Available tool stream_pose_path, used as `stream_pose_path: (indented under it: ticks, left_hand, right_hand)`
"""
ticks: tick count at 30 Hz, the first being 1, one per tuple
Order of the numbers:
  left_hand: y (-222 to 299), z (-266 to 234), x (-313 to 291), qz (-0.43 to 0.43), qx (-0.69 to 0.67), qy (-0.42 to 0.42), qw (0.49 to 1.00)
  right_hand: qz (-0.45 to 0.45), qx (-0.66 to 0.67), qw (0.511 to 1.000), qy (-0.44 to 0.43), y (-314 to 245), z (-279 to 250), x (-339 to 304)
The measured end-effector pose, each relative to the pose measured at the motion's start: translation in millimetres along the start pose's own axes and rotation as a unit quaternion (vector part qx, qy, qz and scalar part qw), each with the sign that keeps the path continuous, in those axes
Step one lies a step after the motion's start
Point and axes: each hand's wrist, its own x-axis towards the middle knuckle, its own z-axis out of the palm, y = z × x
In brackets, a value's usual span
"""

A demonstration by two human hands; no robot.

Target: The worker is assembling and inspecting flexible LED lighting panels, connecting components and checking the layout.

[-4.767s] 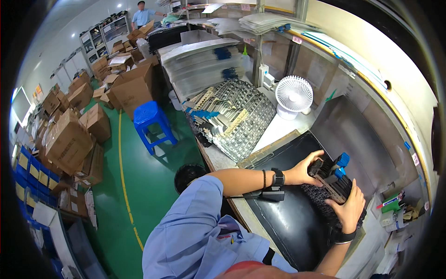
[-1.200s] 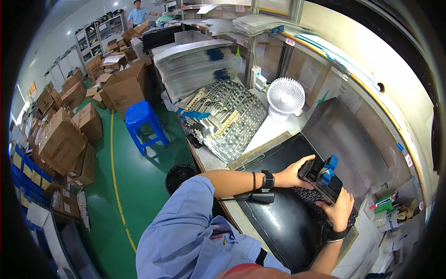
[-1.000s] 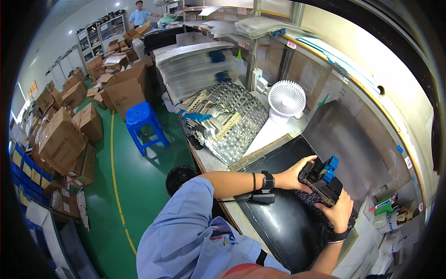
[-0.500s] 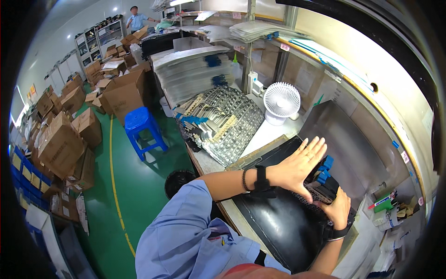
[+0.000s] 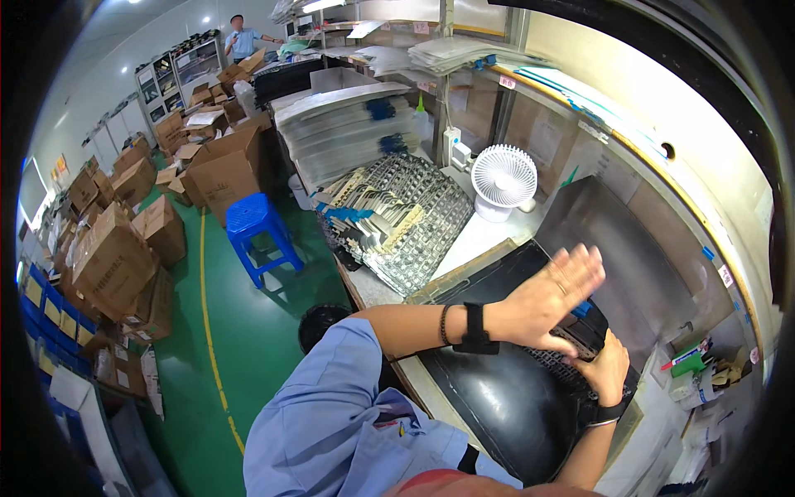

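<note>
Fingers of my left hand (image 5: 551, 300) are spread flat over the small black device (image 5: 585, 329) that my right hand (image 5: 609, 371) clasps from below above the dark mat (image 5: 497, 406), so I'd press evenly, keeping it level.

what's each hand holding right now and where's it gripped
Right hand grips the black box-shaped device at its near end; left hand lies open and flat over it.
</note>
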Motion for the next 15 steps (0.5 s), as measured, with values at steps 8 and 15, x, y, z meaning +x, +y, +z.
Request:
stream_pose_path:
  ticks: [8,15]
  left_hand:
    - [21,-8,20,0.054,-0.016,0.017,0.998]
    - [35,-5,22,0.087,-0.022,0.038,0.995]
  right_hand:
    - [-0.039,-0.059,0.995,0.073,8,8,-4]
    - [-0.035,0.016,0.999,0.021,-2,3,-3]
